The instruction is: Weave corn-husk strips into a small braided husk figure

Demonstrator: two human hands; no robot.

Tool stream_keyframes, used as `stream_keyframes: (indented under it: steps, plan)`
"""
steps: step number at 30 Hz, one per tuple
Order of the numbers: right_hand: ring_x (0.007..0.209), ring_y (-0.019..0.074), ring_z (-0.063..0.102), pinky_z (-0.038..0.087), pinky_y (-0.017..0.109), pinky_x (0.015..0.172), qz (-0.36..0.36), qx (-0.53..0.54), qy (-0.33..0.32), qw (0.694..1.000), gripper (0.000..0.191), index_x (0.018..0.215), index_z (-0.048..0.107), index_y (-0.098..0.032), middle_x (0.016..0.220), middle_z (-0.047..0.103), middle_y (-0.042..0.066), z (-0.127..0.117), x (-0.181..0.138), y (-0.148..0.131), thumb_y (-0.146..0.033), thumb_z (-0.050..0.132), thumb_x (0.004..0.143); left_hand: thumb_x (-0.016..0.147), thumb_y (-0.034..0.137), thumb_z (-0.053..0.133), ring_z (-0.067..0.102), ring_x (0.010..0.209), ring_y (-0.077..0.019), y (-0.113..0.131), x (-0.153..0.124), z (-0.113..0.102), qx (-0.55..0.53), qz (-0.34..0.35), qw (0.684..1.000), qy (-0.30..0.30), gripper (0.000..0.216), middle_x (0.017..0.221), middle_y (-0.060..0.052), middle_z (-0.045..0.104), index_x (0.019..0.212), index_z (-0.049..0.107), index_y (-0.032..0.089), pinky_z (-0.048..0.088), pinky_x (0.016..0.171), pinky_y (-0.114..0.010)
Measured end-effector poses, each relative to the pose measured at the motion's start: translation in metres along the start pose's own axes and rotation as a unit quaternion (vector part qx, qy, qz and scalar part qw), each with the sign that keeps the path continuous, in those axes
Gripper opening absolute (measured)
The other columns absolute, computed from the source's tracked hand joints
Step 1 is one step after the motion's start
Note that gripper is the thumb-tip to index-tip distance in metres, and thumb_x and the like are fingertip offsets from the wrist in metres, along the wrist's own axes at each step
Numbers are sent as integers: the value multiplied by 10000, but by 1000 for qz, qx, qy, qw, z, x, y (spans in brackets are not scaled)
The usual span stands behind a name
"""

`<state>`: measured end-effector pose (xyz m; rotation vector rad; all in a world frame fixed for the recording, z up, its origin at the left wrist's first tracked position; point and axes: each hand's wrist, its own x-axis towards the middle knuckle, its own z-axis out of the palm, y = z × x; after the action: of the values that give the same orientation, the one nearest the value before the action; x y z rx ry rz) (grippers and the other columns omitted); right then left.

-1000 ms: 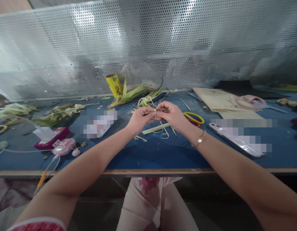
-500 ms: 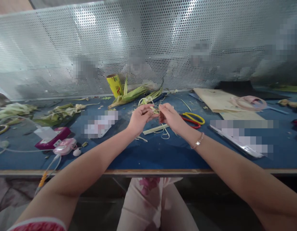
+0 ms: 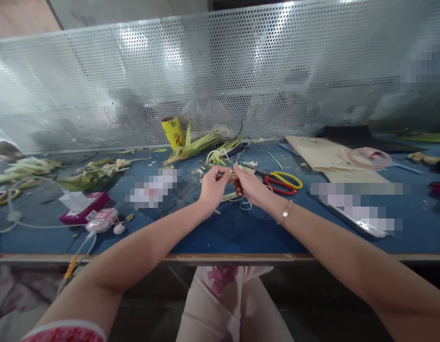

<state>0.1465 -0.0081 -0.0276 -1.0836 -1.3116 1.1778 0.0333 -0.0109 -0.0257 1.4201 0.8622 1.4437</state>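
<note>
My left hand (image 3: pixel 213 186) and my right hand (image 3: pixel 248 184) meet over the middle of the blue table (image 3: pixel 241 228). Both pinch a small pale green leaf strip (image 3: pixel 232 171) between their fingertips. The fingers of each hand are closed on it. Loose leaf strips (image 3: pixel 237 198) lie on the table just under the hands. A bracelet (image 3: pixel 285 212) sits on my right wrist.
Red and yellow scissors (image 3: pixel 283 182) lie just right of the hands. Green leaves (image 3: pixel 194 145) and a yellow roll (image 3: pixel 173 133) rest by the perforated metal screen (image 3: pixel 220 76). A pink device (image 3: pixel 101 219) and magenta box (image 3: pixel 82 209) sit at left. Tan paper (image 3: pixel 319 152) lies at right.
Both hands have moved slightly away from me and closer together, still pinching the strip. The camera has tipped up a little, so the whole scene sits lower.
</note>
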Motion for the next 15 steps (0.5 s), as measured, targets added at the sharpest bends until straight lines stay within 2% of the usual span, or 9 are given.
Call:
stream_keyframes:
  steps: [4, 8, 12, 15]
  plan:
    - [393, 118, 369, 287, 270, 407, -50, -72, 29, 996, 365, 657, 425, -236, 461, 383, -53, 0, 7, 8, -568, 446, 808, 743, 295, 619, 617, 665, -102, -5, 1, -1, 0, -17, 1000, -8, 153, 763, -11, 641, 750, 592, 145, 521, 800, -334]
    - [425, 139, 387, 316, 287, 444, -95, -118, 55, 987, 315, 651, 413, -242, 466, 394, -49, -1, 13, 12, -499, 396, 834, 718, 284, 648, 605, 673, -95, -7, 1, 1, 1, -14, 1000, 19, 152, 787, -16, 637, 741, 602, 141, 519, 802, -327]
    - [504, 162, 433, 341, 292, 501, -134, -143, 62, 979, 301, 644, 432, -241, 478, 378, -45, -1, 12, 8, -486, 413, 818, 692, 271, 680, 588, 607, -83, -6, 1, 4, -67, -57, 996, 26, 155, 637, 30, 576, 714, 597, 143, 526, 763, -304]
    - [557, 175, 457, 349, 295, 534, -147, -161, 76, 973, 286, 641, 417, -243, 503, 393, -35, 0, 11, 6, -459, 393, 827, 676, 257, 695, 588, 585, -83, -5, 0, 5, -95, -85, 991, 28, 162, 610, 39, 568, 709, 591, 139, 527, 734, -291]
